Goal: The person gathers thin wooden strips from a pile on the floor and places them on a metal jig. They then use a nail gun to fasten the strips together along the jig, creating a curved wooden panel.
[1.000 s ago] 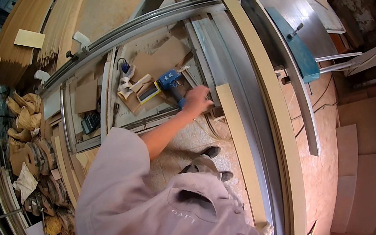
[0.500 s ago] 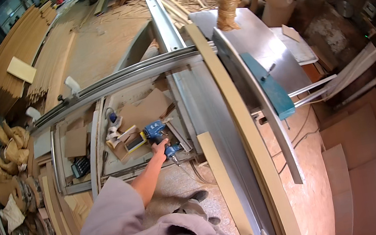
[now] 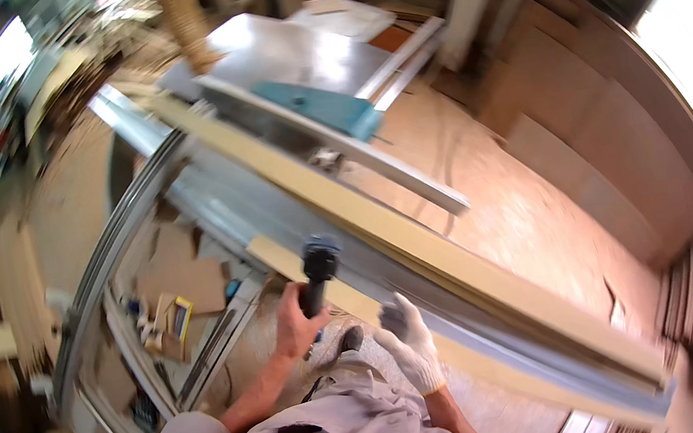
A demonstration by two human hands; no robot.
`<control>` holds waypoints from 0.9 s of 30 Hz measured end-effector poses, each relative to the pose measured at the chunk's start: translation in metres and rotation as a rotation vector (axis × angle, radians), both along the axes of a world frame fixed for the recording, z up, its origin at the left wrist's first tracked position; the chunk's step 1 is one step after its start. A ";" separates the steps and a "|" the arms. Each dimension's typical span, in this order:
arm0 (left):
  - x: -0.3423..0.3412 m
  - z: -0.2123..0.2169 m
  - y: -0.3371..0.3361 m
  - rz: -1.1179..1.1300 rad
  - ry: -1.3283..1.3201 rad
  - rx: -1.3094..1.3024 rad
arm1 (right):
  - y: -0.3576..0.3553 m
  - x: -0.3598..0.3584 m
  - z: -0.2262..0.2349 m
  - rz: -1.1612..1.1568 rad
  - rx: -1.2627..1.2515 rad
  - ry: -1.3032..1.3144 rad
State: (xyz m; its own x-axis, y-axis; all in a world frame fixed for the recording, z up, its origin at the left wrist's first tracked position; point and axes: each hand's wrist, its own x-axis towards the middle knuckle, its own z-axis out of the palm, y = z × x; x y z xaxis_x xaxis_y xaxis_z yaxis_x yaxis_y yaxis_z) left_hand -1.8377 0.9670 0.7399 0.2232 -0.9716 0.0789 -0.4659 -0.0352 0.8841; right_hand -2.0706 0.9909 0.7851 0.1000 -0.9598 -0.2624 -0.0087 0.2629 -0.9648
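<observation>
My bare left hand (image 3: 294,326) is closed on a cordless drill (image 3: 319,263). Its dark battery end points up and away from me, and motion blurs it. A bit of blue shows below my fingers, where the rest of the drill is mostly hidden. To its right is my right hand (image 3: 411,349) in a white knit glove, raised in front of my body. Its fingers look spread, with a blurred grey patch between thumb and fingers. Just beyond both hands lies a short pale board (image 3: 361,299) beside a long pale board (image 3: 345,207) on a metal rail.
A frame tray (image 3: 192,285) at left holds cardboard and small items. A silver saw table (image 3: 289,50) with a teal guard (image 3: 318,108) and a long metal bar (image 3: 393,166) stands ahead. Brown panels (image 3: 603,143) lean at right. Stacked boards (image 3: 18,274) lie far left.
My left hand has lifted the drill out of the frame tray and brought it closer to my body. My gloved right hand has risen from the lower edge. The view has swung right.
</observation>
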 end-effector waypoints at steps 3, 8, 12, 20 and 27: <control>-0.097 0.012 0.016 -0.446 0.000 0.088 | 0.033 -0.032 -0.014 -0.281 0.014 -0.183; -0.263 0.010 0.101 -1.164 -0.252 -0.044 | 0.143 -0.137 -0.060 -0.989 0.185 -0.544; -0.370 -0.003 0.175 -1.676 -0.286 -0.257 | 0.263 -0.225 -0.089 -1.345 -0.042 -0.945; -0.485 -0.022 0.246 -1.915 -0.198 -0.250 | 0.456 -0.313 -0.075 -1.860 -0.485 -0.813; -0.586 -0.010 0.262 -2.383 0.131 -0.003 | 0.493 -0.347 -0.046 -1.666 -1.011 -1.205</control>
